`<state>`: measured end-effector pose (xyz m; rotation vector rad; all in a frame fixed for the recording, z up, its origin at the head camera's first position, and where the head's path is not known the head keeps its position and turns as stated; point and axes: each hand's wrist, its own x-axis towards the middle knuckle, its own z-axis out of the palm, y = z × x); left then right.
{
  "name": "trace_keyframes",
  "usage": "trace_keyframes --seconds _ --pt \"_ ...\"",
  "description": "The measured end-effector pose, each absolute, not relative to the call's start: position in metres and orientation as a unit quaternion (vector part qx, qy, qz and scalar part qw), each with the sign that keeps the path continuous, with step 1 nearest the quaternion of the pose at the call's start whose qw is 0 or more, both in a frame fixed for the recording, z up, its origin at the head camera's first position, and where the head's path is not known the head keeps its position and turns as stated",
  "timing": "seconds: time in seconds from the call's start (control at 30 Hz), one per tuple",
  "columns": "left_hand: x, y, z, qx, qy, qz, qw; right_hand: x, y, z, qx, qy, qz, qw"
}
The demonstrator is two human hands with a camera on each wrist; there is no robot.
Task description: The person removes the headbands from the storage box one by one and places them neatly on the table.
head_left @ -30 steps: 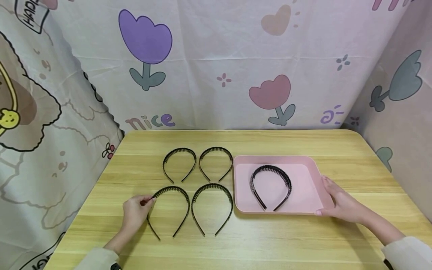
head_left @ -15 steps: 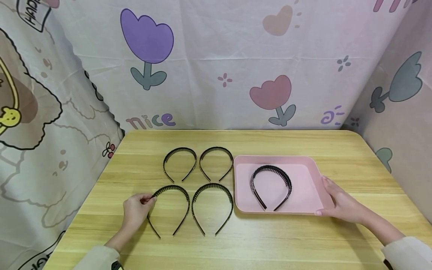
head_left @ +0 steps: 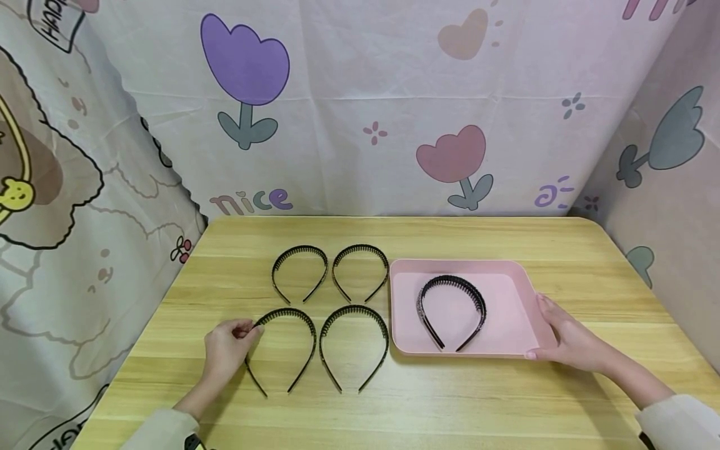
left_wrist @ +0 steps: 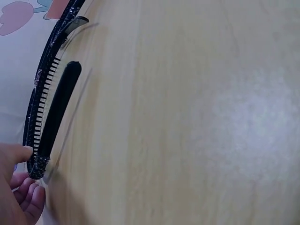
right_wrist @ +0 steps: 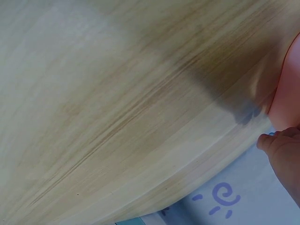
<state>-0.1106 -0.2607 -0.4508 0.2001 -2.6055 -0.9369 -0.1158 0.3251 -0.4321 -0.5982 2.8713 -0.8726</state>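
My left hand (head_left: 225, 350) pinches the left side of a black toothed headband (head_left: 287, 312), which lies at the front left with its ends toward me. In the left wrist view, the thumb (left_wrist: 22, 152) rests against the glittery toothed headband (left_wrist: 58, 110), and the other fingers curl below it. A matching headband (head_left: 354, 309) lies just to its right. My right hand (head_left: 576, 340) grips the right end of a pink tray (head_left: 514, 300). In the tray lies a black headband (head_left: 450, 279) whose left side looks doubled, perhaps two nested.
Behind the front pair, two more black headbands (head_left: 300, 249) lie side by side, the right one close to the tray's left wall. Everything sits on a wooden table (head_left: 450, 406). A patterned cloth (head_left: 349, 62) hangs along its back and sides.
The left hand's fingertips have shifted very slightly at the front left headband, which moved a little away from me. The tray and the right hand stay where they were.
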Motion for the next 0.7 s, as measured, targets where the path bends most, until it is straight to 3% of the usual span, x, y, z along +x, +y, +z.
trace_keyframes --seconds 0.33,0.7 --pt "-0.116 -0.253 -0.441 0.028 -0.890 -0.378 0.254 -0.115 0.324 -0.433 -0.195 0.932 -0.301 0.040" --pt "-0.121 -0.232 -0.429 0.019 -0.866 -0.442 0.234 -0.115 0.324 -0.432 -0.195 0.933 -0.299 0.042"
